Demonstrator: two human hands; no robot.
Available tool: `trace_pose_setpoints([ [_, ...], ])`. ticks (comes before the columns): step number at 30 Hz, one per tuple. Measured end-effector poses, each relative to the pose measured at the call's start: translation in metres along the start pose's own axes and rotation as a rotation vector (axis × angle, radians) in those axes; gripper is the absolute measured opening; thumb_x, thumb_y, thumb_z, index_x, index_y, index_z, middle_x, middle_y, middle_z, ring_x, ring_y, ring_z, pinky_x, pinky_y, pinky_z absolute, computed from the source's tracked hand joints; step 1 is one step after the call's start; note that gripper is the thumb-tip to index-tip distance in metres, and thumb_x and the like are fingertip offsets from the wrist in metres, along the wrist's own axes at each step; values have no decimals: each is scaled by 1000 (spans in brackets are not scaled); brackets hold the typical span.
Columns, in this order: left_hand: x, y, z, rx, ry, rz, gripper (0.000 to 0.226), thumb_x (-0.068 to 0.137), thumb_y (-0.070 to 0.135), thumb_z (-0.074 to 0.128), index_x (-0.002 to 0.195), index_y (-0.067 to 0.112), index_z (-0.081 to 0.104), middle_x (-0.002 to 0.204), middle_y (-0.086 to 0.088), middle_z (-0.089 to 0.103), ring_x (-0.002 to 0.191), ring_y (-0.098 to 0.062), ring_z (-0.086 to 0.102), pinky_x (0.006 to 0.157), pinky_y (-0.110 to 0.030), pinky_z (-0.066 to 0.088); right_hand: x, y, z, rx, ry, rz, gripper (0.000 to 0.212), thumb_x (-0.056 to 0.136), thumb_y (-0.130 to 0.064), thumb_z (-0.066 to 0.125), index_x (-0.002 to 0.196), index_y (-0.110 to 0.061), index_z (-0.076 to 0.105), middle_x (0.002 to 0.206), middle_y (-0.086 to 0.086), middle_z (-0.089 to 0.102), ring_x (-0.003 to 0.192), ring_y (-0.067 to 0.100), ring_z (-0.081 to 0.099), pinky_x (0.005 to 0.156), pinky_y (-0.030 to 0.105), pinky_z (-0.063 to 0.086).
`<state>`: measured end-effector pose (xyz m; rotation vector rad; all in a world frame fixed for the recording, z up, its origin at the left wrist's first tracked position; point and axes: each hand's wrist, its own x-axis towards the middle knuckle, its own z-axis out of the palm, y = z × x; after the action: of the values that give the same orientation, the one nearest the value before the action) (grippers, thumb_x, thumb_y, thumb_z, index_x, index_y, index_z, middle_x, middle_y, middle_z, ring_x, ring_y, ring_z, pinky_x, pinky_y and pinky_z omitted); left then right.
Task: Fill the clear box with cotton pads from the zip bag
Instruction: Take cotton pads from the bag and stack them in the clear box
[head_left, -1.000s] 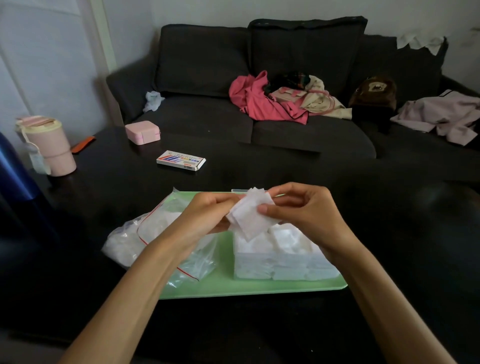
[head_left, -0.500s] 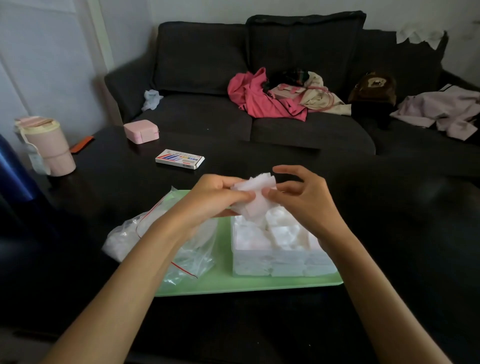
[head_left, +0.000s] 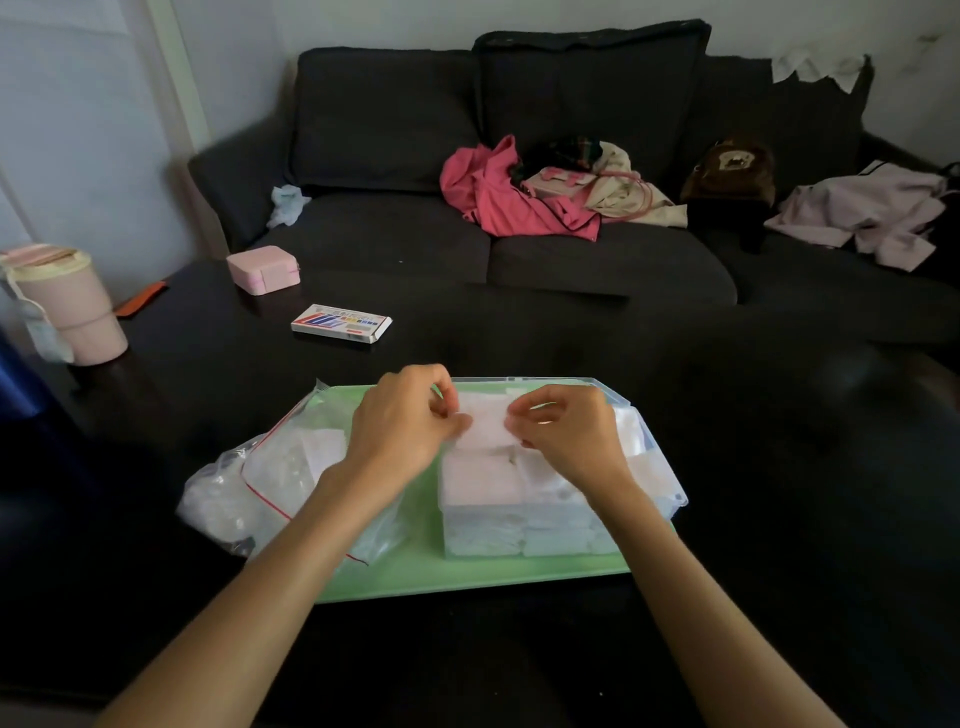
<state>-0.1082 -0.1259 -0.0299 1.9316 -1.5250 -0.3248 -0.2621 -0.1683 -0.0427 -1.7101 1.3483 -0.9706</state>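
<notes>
A small stack of pads (head_left: 485, 427) is pinched at its two ends by the left hand (head_left: 402, 423) and the right hand (head_left: 563, 431), held just above the far part of the box (head_left: 660, 486). The box, standing on the green tray (head_left: 467, 577) on the counter (head_left: 779, 467), looks nearly full: white stacks reach about to its rim. Pads are seen in the bag (head_left: 270, 483) beside it, so some filling is judged to remain.
</notes>
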Motion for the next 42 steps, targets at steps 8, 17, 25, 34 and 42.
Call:
trace_pose_setpoints([
  [8, 1, -7, -1, 417, -13, 253, 29, 82, 47, 66, 110, 40, 67, 113, 9, 55, 105, -16, 44, 75, -27, 28, 0, 11, 5, -475, -92, -225, 30, 83, -23, 69, 112, -28, 68, 88, -9, 52, 81, 7, 49, 69, 18, 35],
  [17, 5, -9, 2, 490, -80, 213, 31, 83, 51, 61, 111, 41, 66, 107, 5, 51, 104, -19, 42, 76, -29, 28, 2, 12, 1, -605, -134, -324, 31, 88, -33, 60, 118, -38, 62, 93, -8, 47, 98, 14, 44, 84, 27, 36],
  [25, -13, -26, -24, 163, 164, 119, 14, 86, 38, 63, 94, 37, 73, 97, 8, 62, 91, -17, 52, 73, -32, 44, 0, 1, 6, -662, -226, -240, 24, 88, -24, 59, 109, -33, 66, 94, -5, 49, 107, 19, 47, 85, 29, 39],
  [34, -48, -102, -93, 27, 129, -331, 25, 77, 31, 74, 100, 31, 65, 110, 5, 67, 100, -19, 63, 91, -39, 48, -31, -65, 76, -440, -183, -381, 25, 84, -44, 61, 101, -28, 71, 93, -4, 64, 90, 14, 53, 82, 31, 45],
  [42, -57, -110, -85, 88, 112, -363, 24, 82, 33, 70, 104, 33, 62, 110, 15, 65, 97, -11, 63, 82, -32, 49, -43, -54, 127, -646, -202, -380, 37, 87, -46, 56, 92, -11, 69, 102, 6, 58, 101, 23, 47, 82, 34, 37],
])
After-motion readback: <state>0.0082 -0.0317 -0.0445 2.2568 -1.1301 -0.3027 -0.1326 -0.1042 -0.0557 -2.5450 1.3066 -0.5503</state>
